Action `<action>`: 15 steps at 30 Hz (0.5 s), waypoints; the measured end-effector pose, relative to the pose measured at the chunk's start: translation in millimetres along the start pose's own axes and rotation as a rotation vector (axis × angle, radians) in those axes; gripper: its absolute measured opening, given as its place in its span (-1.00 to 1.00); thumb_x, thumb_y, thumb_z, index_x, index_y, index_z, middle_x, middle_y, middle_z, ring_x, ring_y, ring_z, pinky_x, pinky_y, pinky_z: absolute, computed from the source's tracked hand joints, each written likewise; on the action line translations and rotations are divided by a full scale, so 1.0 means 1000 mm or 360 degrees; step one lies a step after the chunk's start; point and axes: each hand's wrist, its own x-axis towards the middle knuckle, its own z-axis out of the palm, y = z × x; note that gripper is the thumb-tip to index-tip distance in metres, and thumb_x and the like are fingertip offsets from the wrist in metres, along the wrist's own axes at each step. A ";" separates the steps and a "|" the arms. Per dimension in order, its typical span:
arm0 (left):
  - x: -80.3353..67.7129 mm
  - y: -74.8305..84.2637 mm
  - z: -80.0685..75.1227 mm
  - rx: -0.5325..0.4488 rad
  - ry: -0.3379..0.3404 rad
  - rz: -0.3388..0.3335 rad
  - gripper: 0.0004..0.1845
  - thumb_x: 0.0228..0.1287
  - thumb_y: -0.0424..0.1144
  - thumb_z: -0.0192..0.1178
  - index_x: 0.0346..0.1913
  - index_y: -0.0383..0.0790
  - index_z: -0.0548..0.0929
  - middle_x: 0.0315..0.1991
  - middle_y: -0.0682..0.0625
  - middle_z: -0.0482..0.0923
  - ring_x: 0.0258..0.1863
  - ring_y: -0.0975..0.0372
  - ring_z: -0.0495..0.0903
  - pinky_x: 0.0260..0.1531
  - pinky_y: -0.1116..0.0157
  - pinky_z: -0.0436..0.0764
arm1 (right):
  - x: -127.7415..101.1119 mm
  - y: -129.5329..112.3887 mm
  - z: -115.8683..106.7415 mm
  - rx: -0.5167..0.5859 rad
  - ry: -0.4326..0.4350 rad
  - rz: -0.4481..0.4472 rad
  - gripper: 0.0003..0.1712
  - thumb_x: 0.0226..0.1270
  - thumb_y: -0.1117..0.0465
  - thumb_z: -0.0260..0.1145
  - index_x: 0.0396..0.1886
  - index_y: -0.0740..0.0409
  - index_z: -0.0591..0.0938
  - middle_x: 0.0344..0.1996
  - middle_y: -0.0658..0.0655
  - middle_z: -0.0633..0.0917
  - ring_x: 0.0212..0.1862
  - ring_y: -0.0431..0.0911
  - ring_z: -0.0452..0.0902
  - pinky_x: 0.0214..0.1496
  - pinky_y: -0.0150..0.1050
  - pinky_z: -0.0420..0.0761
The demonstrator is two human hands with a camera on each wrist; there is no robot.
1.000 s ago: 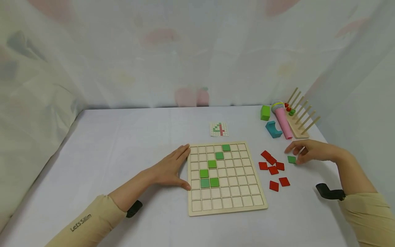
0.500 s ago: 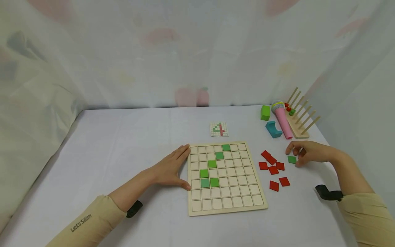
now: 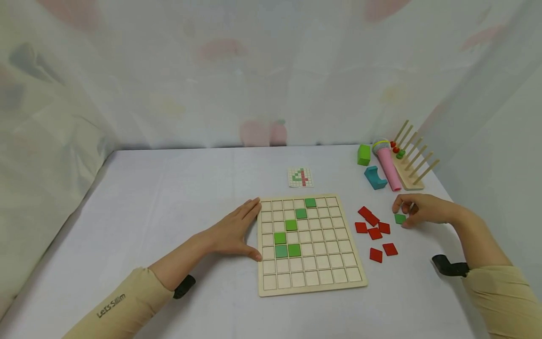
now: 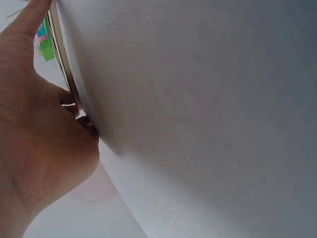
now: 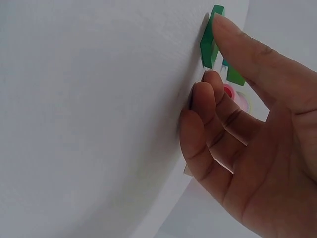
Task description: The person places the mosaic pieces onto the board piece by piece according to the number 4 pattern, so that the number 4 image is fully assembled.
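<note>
My left hand [image 3: 235, 230] rests along the left edge of a wooden grid board [image 3: 313, 278], thumb and fingers spread; the left wrist view shows the palm [image 4: 44, 134] beside the board's edge. Several green tiles [image 3: 291, 225] sit in the board's squares, most in a diagonal line. To the board's right, my right hand [image 3: 427, 208] is over a loose green tile [image 3: 400, 219] lying on the table. In the right wrist view, its thumb touches this green tile [image 5: 210, 42] while the other visible fingers bend loosely below. Whether the index finger meets the tile is hidden.
Several red tiles [image 3: 375, 234] lie between the board and my right hand. A small pattern card [image 3: 300, 178] is behind the board. At the back right stand a green block [image 3: 363, 155], a teal curved block [image 3: 375, 178], a pink toy microphone [image 3: 388, 167] and a peg rack [image 3: 410, 176].
My right hand first drew slightly back from the green tile, then its thumb came in against it. The tile has shifted slightly left. My left hand and the board stayed still.
</note>
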 end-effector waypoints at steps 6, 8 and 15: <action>0.000 0.000 0.000 -0.0001 0.0000 -0.0001 0.44 -0.15 0.45 0.39 0.59 -0.30 -0.15 0.64 -0.16 -0.30 0.63 -0.08 -0.23 0.58 -0.06 0.04 | 0.000 -0.001 0.000 0.0002 0.0002 -0.0005 -0.61 0.15 0.13 0.49 -0.09 0.12 0.54 -0.31 0.07 0.47 -0.22 -0.17 0.37 -0.31 -0.40 0.47; 0.000 0.001 0.000 -0.0004 0.0000 -0.0002 0.43 -0.15 0.44 0.39 0.59 -0.30 -0.15 0.64 -0.16 -0.30 0.63 -0.08 -0.23 0.58 -0.07 0.05 | 0.001 -0.002 0.000 -0.0003 0.0005 0.0001 -0.61 0.14 0.13 0.49 -0.11 0.12 0.55 -0.32 0.07 0.48 -0.23 -0.17 0.37 -0.31 -0.40 0.47; -0.001 0.002 -0.002 -0.0011 0.0002 0.0002 0.43 -0.15 0.42 0.41 0.58 -0.31 -0.14 0.64 -0.18 -0.28 0.63 -0.11 -0.21 0.56 -0.10 0.07 | 0.004 -0.003 0.000 -0.0044 0.0030 0.0040 -0.61 0.11 0.14 0.52 -0.20 0.17 0.52 -0.30 0.06 0.54 -0.19 -0.12 0.41 -0.27 -0.38 0.52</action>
